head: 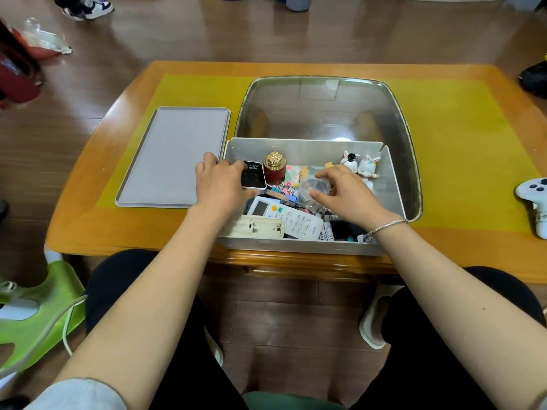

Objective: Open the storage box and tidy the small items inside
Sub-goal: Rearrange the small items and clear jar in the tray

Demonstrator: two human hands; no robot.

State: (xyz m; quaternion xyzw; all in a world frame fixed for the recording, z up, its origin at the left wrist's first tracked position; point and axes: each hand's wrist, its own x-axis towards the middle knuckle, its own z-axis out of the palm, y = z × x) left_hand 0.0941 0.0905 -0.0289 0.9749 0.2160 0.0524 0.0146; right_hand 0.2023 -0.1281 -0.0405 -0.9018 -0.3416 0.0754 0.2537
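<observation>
The storage box [305,149] stands open at the near edge of the table [88,202], and its grey lid [174,155] lies flat just to the left of it. The left hand [220,180] is at the far left corner of the box and holds a small dark device with a white rim [253,179]; the fingers curl over its left part, and its long axis runs from near to far. The right hand [343,192] is in the middle of the box with fingers and thumb spread around a clear plastic cup [313,192], which lies directly under and to the left of the palm; I cannot tell if the grip is already firm. So each hand is nearest to its own object. Inside the box, a red jar with a gold top [275,168] stands near the far wall, two little rabbit figures [359,165] are at the far right corner, coloured binder clips [285,192] lie in the middle, and a white remote control [288,220] lies across the near part, with its long axis from left to right. Behind the box stands a large metal tray [325,113], which holds nothing visible. I think sorting has only begun.
</observation>
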